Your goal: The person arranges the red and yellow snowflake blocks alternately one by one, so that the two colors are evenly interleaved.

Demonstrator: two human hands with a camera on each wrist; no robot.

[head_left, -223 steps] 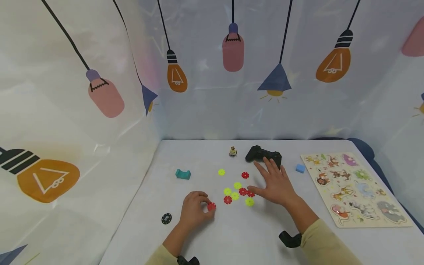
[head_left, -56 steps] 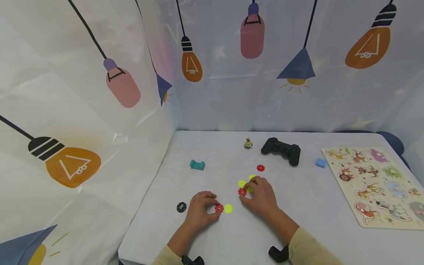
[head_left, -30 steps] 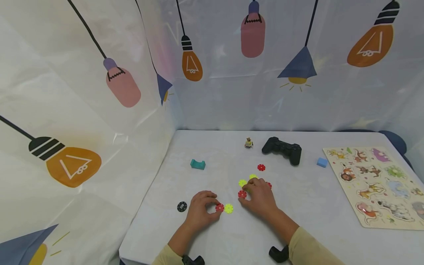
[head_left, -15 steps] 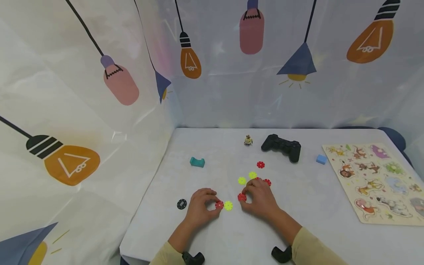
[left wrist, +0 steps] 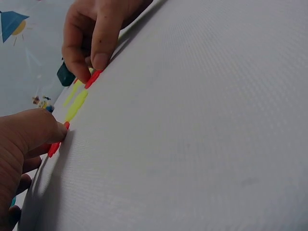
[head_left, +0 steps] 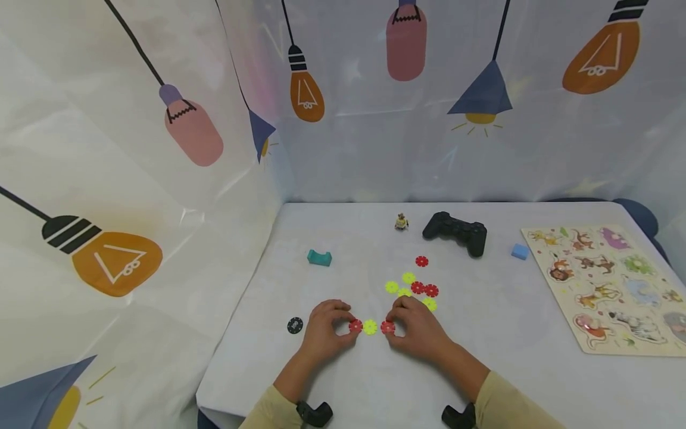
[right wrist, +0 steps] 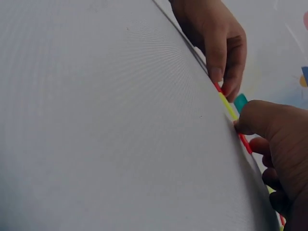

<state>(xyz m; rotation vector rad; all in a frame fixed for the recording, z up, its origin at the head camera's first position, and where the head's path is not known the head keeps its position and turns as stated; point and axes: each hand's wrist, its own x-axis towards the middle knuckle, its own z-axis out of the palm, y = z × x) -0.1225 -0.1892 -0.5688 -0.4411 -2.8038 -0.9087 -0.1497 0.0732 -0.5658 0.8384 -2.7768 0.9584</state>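
My left hand (head_left: 324, 331) pinches a red notched plastic disc (head_left: 355, 326) between thumb and fingers, low over the white table (head_left: 257, 363). Right of it lies a yellow notched disc (head_left: 370, 327), in line with the red one. On its other side my right hand (head_left: 422, 331) pinches a second red disc (head_left: 387, 327) by its edge. In the left wrist view, the yellow disc (left wrist: 77, 105) lies between the two pinched red ones. Beyond the right hand are several loose yellow discs (head_left: 392, 287) and a few red discs (head_left: 431, 290).
A black chip (head_left: 295, 325) lies left of the left hand. Farther back are a teal block (head_left: 320, 257), a small toy figure (head_left: 401, 222) and a black game controller (head_left: 455, 233). At right are a blue block (head_left: 520, 251) and an animal puzzle board (head_left: 605, 292).
My right hand has drawn a red disc out of the cluster toward me and slightly left, up to the yellow disc's right side. Earlier, the yellow disc came beside the left hand's red one.
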